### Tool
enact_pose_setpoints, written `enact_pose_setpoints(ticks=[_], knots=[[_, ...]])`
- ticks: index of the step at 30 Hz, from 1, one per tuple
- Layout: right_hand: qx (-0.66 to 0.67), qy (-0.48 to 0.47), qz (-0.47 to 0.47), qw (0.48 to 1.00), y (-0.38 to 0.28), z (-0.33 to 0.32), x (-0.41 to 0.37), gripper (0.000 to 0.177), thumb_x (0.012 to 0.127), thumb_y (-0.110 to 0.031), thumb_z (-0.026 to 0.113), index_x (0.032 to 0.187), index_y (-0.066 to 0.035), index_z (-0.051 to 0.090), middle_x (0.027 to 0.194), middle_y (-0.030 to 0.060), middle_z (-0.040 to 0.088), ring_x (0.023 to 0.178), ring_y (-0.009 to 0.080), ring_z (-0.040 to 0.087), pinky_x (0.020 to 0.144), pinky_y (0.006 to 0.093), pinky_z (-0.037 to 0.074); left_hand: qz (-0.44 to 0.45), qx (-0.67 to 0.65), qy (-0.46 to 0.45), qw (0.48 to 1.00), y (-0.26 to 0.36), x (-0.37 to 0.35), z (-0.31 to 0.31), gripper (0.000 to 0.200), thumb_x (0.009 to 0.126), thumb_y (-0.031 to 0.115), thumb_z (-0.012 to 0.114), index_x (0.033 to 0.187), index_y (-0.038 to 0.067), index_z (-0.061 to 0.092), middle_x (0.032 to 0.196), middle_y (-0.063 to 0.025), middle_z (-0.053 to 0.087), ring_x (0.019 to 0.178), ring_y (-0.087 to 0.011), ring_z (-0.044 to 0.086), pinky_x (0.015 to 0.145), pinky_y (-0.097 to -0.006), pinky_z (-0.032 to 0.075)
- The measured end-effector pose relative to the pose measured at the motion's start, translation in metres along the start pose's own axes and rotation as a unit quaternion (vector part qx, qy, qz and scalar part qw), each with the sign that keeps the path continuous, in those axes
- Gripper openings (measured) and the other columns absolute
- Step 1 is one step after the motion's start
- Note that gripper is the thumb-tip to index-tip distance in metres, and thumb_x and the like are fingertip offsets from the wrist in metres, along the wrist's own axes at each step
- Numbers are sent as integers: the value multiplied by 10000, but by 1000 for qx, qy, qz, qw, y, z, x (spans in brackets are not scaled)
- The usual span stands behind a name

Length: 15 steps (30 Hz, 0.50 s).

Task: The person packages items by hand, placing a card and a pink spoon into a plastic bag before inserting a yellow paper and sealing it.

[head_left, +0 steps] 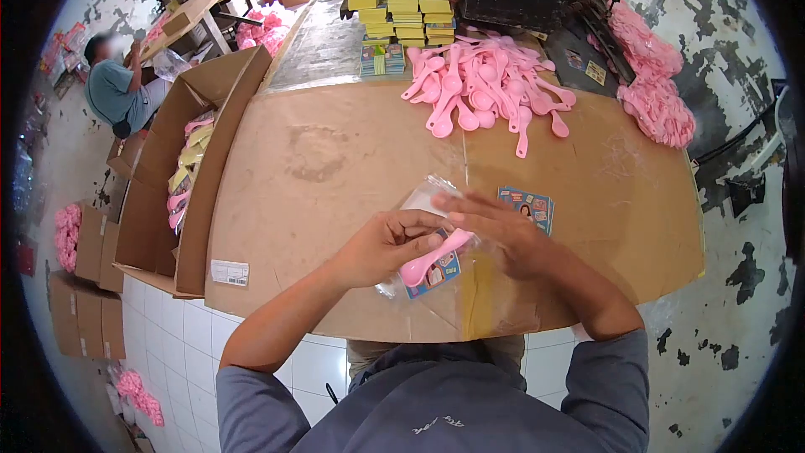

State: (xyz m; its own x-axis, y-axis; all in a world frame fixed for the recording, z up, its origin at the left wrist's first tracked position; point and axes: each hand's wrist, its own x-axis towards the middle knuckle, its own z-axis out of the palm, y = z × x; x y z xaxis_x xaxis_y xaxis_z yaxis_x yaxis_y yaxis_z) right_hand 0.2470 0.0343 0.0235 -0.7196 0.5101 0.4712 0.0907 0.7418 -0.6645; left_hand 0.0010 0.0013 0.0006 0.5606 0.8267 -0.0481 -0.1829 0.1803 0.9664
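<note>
My left hand (388,243) pinches a pink spoon (436,258) together with a blue printed card (442,275) beneath it, near the front of the cardboard-covered table. Clear plastic (429,193) shows behind and beside the fingers. My right hand (503,231) is at the spoon's upper end, its fingers stretched out and partly blurred. Whether it grips the plastic cannot be made out. More blue cards (537,208) lie on the table, partly behind my right hand.
A pile of pink spoons (495,84) and stacks of cards (404,4) stand at the table's back. A long open carton (220,159) holding packed items borders the left side. Another person (117,88) sits at the far left. Pink bundles (658,101) are at the right.
</note>
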Motion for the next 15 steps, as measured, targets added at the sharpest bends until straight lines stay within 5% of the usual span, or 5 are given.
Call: enact_pose_setpoints(ticks=[4, 10, 13, 15], knots=[[77, 99, 59, 990, -13, 5, 3, 466, 932, 99, 545, 1356, -83, 608, 1463, 162, 580, 1355, 353, 554, 1171, 440, 377, -19, -10, -1, 1000, 2, -2, -4, 337, 1049, 155, 624, 1333, -25, 602, 1102, -58, 750, 968, -68, 661, 857, -255, 534], [-44, -62, -39, 996, -27, -25, 17, 245, 892, 38, 653, 1107, -72, 696, 1226, 107, 670, 1189, 281, 632, 1028, 409, 475, 11, -11, -37, 999, 2, -4, 2, 341, 1034, 138, 639, 1349, 19, 589, 1178, -61, 721, 1049, -89, 647, 911, -269, 526], [-13, 12, -55, 998, -61, -47, 31, 159, 874, -30, 712, 1022, -86, 721, 1173, 70, 687, 1154, 270, 637, 947, 438, 502, 84, 63, 38, 994, 15, -10, 13, 399, 1015, 136, 654, 1392, 40, 565, 1306, -83, 663, 1155, -120, 618, 967, -294, 511], [-224, -20, -45, 973, -87, -59, 36, 143, 868, -62, 728, 1009, -84, 721, 1112, 62, 691, 1066, 268, 656, 877, 428, 516, 149, 154, 58, 975, 21, -11, 17, 452, 995, 143, 672, 1419, 47, 548, 1375, -102, 624, 1224, -155, 598, 1007, -321, 498]])
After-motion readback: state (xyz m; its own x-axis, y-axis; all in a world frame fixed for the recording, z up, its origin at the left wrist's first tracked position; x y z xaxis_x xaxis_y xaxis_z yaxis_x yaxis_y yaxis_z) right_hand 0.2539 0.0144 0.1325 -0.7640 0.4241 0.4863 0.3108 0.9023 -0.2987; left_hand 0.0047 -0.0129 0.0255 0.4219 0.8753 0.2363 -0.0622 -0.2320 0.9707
